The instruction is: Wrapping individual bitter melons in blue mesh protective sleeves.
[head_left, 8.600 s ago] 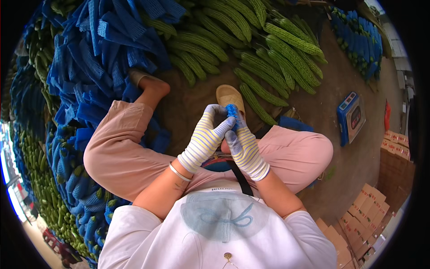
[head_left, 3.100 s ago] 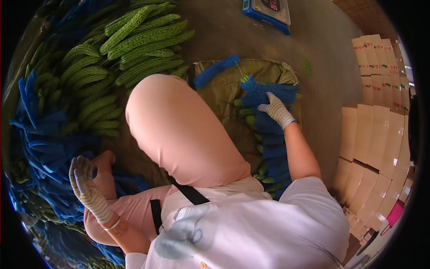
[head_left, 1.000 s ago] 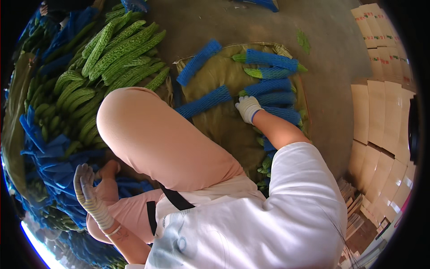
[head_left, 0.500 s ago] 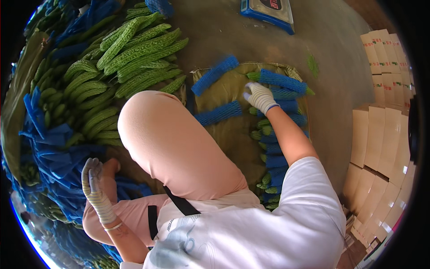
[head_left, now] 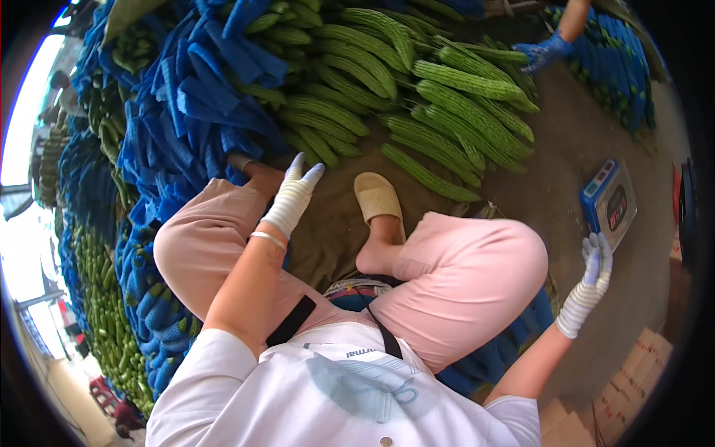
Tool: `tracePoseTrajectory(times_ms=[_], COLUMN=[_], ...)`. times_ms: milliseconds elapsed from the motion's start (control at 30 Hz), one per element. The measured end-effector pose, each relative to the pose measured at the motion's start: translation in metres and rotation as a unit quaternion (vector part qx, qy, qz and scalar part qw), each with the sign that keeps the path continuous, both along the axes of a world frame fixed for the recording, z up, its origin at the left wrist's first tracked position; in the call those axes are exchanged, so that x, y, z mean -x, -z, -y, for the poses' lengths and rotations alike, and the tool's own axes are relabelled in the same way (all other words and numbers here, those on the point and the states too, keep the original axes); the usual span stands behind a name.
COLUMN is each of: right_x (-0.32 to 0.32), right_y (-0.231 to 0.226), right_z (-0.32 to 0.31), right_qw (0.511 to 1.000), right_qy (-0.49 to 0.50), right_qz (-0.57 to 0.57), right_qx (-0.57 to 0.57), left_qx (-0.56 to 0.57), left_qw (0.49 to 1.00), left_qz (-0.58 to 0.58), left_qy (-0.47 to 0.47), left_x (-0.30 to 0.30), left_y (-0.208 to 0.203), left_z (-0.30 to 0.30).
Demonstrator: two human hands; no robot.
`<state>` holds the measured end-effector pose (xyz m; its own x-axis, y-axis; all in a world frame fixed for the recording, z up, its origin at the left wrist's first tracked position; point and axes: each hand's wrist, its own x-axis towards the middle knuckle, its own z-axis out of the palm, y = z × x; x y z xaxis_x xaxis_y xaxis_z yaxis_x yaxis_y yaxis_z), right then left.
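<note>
My left hand, in a striped pale glove, is raised over my bent leg with its fingers apart and nothing in them. Closest to it are the blue foam net sleeves, heaped loosely at the left, and the near end of a pile of green bitter melons. Out at the right, my gloved right hand has its fingers stretched upward and holds nothing. Its fingertips come up to the near edge of a blue-framed scale in the picture; whether they touch it I cannot tell.
Another person's hand in a blue glove reaches to the melon pile at the far right. Beyond it lie rows of sleeved bitter melons. Cardboard boxes stand at the lower right. A slippered foot rests between my knees.
The view has swung left, bringing the pile and sleeves to the middle. My right hand has left the row of sleeved melons and is off to the right. My left hand's fingers have spread.
</note>
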<state>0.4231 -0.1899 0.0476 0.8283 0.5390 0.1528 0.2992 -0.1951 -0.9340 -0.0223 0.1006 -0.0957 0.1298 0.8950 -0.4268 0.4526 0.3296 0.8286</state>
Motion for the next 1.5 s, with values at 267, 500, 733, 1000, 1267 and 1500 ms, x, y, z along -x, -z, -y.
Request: tracePoseTrajectory(times_ms=[267,500,733,1000,1267,1500], right_x=[0.098,0.080,0.117,0.145,0.230,0.295], right_y=[-0.018,0.009,-0.011,-0.032,-0.051,-0.071], right_z=[-0.104,-0.153,-0.149,-0.108,-0.135,-0.200], right_qw=[0.943,0.989,0.974,0.976,0.946,0.887], right_qy=[-0.248,-0.134,-0.209,-0.186,-0.314,-0.452], right_qz=[0.220,0.045,0.076,0.112,0.041,0.013], right_qx=[0.040,0.041,0.038,0.033,-0.074,-0.096], left_qx=[-0.248,-0.399,-0.345,-0.325,-0.477,-0.317], left_qw=[0.883,0.744,0.750,0.769,0.793,0.904], left_qz=[-0.339,-0.535,-0.529,-0.524,-0.300,-0.202], left_qy=[-0.208,0.030,0.195,0.171,0.234,0.203], left_x=[0.050,0.110,0.096,0.112,0.084,0.096], left_y=[0.019,-0.003,-0.058,-0.077,-0.176,-0.163], left_z=[-0.118,-0.197,-0.181,-0.166,-0.088,-0.076])
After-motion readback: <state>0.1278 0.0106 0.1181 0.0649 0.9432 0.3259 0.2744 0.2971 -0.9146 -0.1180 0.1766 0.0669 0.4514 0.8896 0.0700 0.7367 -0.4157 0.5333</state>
